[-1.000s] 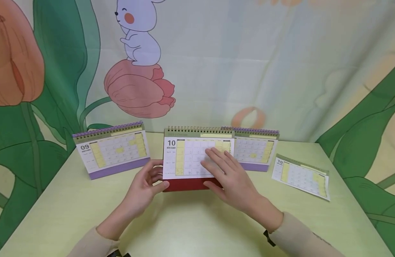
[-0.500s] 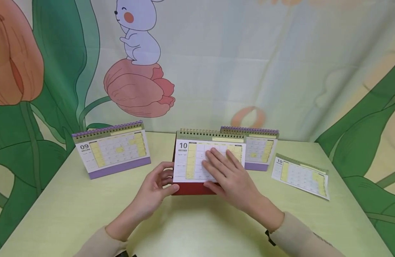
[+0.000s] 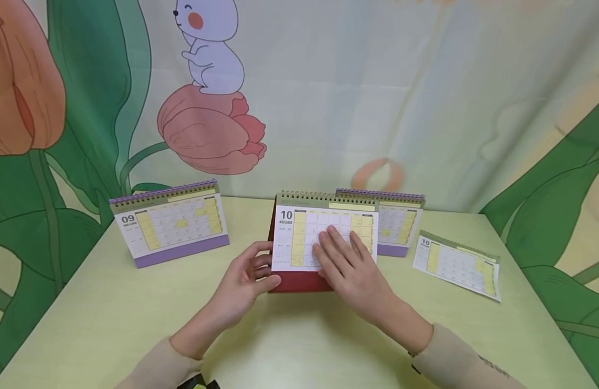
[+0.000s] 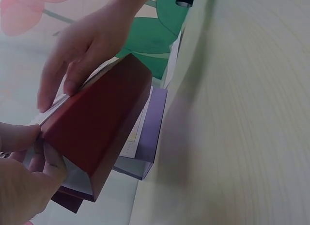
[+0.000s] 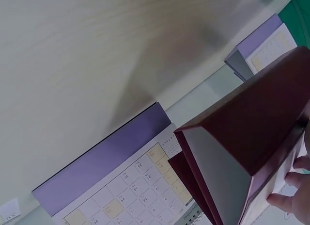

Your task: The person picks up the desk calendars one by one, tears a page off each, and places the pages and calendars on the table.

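Note:
A desk calendar with a red stand [image 3: 299,282] and an October page [image 3: 299,237] is held up off the table. My left hand [image 3: 241,283] pinches its lower left edge, thumb in front and fingers behind. Across the right half of the page lies my right hand [image 3: 358,273], its fingers straight and spread flat. In the left wrist view the red underside [image 4: 99,120] shows above the tabletop. From the right wrist view, the stand's open triangular end [image 5: 213,167] is visible. The right hand covers several date squares.
A purple calendar [image 3: 175,224] on September stands to the left. Another purple calendar [image 3: 397,227] stands behind on the right, partly hidden by the red one. A loose October sheet [image 3: 457,267] lies at the right of the table [image 3: 134,324]. A printed curtain [image 3: 328,108] hangs behind.
Both hands and the red calendar have shifted right, the left hand and calendar more than the right hand. The red calendar now covers more of the right purple one.

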`<state>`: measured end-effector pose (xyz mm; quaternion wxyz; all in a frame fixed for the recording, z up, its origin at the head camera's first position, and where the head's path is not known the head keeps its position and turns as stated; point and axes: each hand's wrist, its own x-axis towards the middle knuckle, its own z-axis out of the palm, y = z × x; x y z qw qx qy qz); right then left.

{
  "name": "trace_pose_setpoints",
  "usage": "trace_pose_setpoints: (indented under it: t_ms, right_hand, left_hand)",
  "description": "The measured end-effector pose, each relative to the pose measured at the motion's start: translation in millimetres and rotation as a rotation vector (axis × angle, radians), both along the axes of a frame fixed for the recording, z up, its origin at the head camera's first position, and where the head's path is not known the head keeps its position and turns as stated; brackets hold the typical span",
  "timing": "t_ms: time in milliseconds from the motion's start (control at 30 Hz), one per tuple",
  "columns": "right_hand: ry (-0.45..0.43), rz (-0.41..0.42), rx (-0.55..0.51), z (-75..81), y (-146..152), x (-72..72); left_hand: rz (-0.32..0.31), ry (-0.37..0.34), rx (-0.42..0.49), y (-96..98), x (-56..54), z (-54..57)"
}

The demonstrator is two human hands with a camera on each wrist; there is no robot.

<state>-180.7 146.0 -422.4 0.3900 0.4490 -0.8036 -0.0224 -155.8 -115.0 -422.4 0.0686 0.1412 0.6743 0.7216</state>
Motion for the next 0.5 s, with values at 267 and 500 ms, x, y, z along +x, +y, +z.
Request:
trace_pose_setpoints:
  t_ms: [267,500]
  right_hand:
    - [0.032,0.037,-0.047,-0.2,5.3,1.2]
    - [0.124,0.117,-0.207,6.4,5.7,-0.7]
  left_hand:
    - [-0.021,-0.023,0.012,4.4,-1.9,-2.3]
    - [-0.038,-0.049,0.029,10.6,0.2,-2.6]
